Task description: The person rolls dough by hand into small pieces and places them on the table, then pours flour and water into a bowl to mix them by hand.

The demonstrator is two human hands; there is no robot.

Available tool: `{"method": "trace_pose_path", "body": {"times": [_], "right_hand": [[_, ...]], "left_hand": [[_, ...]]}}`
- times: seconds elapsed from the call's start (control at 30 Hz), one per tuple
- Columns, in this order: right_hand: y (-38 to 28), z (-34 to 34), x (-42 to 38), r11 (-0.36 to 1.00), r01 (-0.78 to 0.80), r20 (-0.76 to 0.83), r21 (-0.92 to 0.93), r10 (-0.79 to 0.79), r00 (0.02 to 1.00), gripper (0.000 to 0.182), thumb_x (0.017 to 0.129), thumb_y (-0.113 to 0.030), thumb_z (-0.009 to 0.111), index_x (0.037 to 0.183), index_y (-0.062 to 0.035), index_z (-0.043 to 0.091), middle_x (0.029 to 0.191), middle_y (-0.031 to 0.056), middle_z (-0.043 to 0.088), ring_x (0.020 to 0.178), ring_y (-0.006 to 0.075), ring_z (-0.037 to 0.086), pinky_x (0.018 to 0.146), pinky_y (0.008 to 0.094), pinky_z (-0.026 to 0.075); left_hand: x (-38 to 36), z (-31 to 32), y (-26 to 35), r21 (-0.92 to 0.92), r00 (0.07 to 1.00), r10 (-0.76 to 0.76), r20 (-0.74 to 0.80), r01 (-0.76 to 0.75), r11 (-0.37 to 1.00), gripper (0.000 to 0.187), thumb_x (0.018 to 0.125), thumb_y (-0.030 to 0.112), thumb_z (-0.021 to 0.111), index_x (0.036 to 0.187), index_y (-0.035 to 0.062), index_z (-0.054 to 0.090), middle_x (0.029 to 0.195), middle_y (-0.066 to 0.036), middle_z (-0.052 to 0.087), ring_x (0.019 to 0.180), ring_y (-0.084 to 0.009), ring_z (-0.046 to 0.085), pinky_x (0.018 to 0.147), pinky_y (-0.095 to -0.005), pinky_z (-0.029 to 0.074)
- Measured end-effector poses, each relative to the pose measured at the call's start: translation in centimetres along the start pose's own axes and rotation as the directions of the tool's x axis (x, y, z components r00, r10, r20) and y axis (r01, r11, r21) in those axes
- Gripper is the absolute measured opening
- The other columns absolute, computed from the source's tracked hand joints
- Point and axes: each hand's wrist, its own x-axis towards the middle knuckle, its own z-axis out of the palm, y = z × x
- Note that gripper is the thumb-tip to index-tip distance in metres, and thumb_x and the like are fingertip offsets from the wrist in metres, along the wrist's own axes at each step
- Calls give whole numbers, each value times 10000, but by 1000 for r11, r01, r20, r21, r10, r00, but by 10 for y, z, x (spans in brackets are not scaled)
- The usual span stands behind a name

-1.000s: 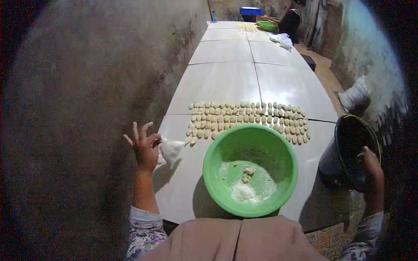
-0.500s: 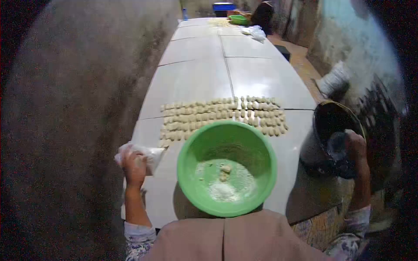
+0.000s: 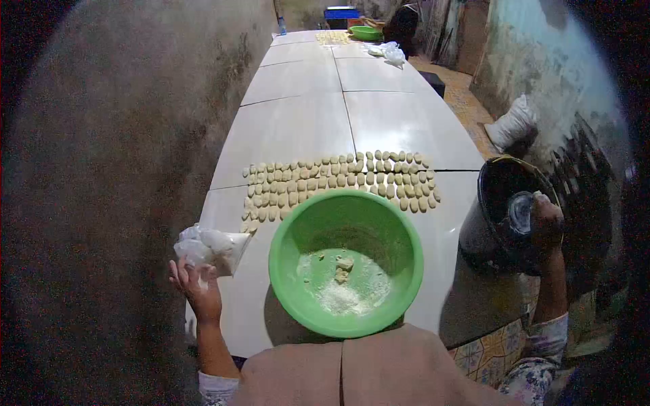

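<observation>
My left hand [image 3: 200,291] is open beside a clear plastic bag of white powder [image 3: 220,249] at the table's left edge, its spread fingers just below the bag. On the right, my right hand [image 3: 547,220] grips what looks like a clear plastic cup [image 3: 520,212], held within the mouth of a black bucket [image 3: 482,223]. Between my arms stands a green basin [image 3: 282,284]. White powder [image 3: 347,299] and a few lumps of dough [image 3: 343,268] lie in its bottom. Behind the basin, small oval dough pieces [image 3: 332,181] form several rows.
The long white table [image 3: 291,128] stretches away along a wall on the left. At its far end are another green basin [image 3: 365,32], plastic bags [image 3: 391,53] and a person in dark clothes [image 3: 401,26]. A white sack [image 3: 512,123] leans by the right wall.
My left hand has let go of the powder bag and drawn back below it, fingers spreading. My right hand, with the cup, has shifted slightly at the bucket. The view has moved a little.
</observation>
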Motion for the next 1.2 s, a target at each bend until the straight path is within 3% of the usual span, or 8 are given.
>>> {"method": "trace_pose_path", "body": {"times": [0.1,0.17,0.4,0.67,0.87,1.1,1.17,1.2], "right_hand": [[1,0,2,978,-104,172,-179,135,976,269,877,-104,505,1130,-28,558,986,168,624,859,352,610,742,422,479],[-3,-20,-2,991,78,-60,106,-72,996,282,885,-101,501,1156,-31,537,1052,162,610,916,350,594,787,440,463],[-5,-25,-4,988,150,-137,21,-146,980,267,898,-114,503,1143,-20,552,1092,168,599,947,342,591,810,444,464],[13,32,-9,980,174,-549,-91,-195,813,241,910,-148,517,1097,-6,575,948,171,618,837,340,594,782,426,483],[0,-26,-12,994,102,-17,-23,-103,995,260,897,-144,547,1113,-3,581,1055,193,624,943,359,605,805,441,490],[-11,-22,-11,987,135,-251,91,-109,962,253,892,-111,547,1113,10,578,1083,201,617,1003,347,600,848,421,483],[-37,-39,-4,878,48,-366,475,148,919,240,907,-90,517,1116,10,576,1071,183,624,996,303,607,858,389,476],[-29,-31,-3,879,47,-365,474,148,919,240,907,-90,517,1116,10,576,1071,183,624,996,303,607,858,389,476]], "left_hand": [[-11,-1,-5,-1,1000,12,4,-12,1000,135,866,252,621,900,127,583,1377,-134,389,1377,-386,162,1078,-622,63],[-14,-3,-3,31,998,-7,55,6,999,129,851,235,637,878,122,581,1373,-128,395,1377,-386,164,1074,-629,69],[-18,-8,2,-35,998,-47,32,48,998,107,811,184,663,845,130,576,1386,-102,395,1375,-391,170,1074,-637,67],[-20,-10,8,-39,998,-35,44,37,999,110,805,173,666,861,142,575,1392,-101,390,1376,-385,171,1080,-627,65],[-23,-5,4,-12,996,-58,61,59,998,114,807,172,664,866,133,574,1392,-103,385,1377,-385,168,1086,-614,55],[-25,-6,4,-63,998,-31,62,35,997,118,803,164,665,861,126,570,1386,-105,386,1372,-397,171,1084,-615,84],[-26,-5,2,-60,998,-27,64,31,998,122,800,162,667,861,123,569,1384,-106,386,1370,-400,172,1084,-614,90],[-27,-4,1,-64,998,-30,62,34,997,125,796,156,670,860,119,569,1385,-105,386,1369,-401,175,1085,-612,94]]}}
